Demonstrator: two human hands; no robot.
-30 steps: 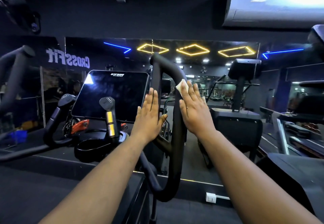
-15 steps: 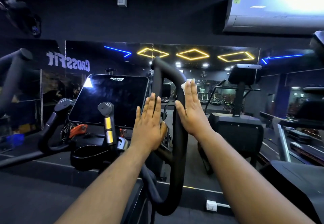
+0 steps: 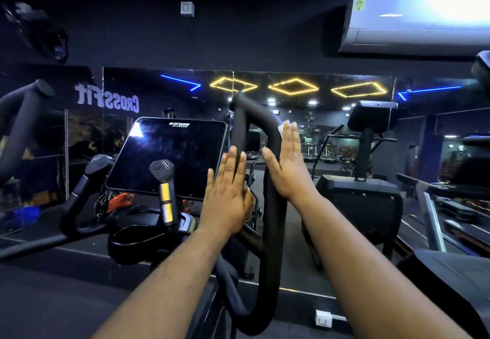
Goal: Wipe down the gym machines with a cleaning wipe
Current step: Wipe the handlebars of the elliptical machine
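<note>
A black looped handlebar [image 3: 274, 232] of a gym machine rises in front of me. My right hand [image 3: 290, 165] lies flat, fingers straight, against the right bar of the loop and presses a white cleaning wipe [image 3: 281, 128] to it; only a corner of the wipe shows above the fingertips. My left hand [image 3: 228, 192] rests flat with straight fingers on the left bar of the loop, beside the dark console screen [image 3: 169, 155].
A short grip with yellow bands [image 3: 165, 192] and another black handle [image 3: 84, 187] stand left of the screen. A second machine [image 3: 366, 179] stands at the right before a wall mirror. A further black handlebar [image 3: 18, 118] is at the far left.
My right hand with the wipe has slid slightly upward along the right bar. My left hand has stayed flat on the left bar. The view has tilted up a little.
</note>
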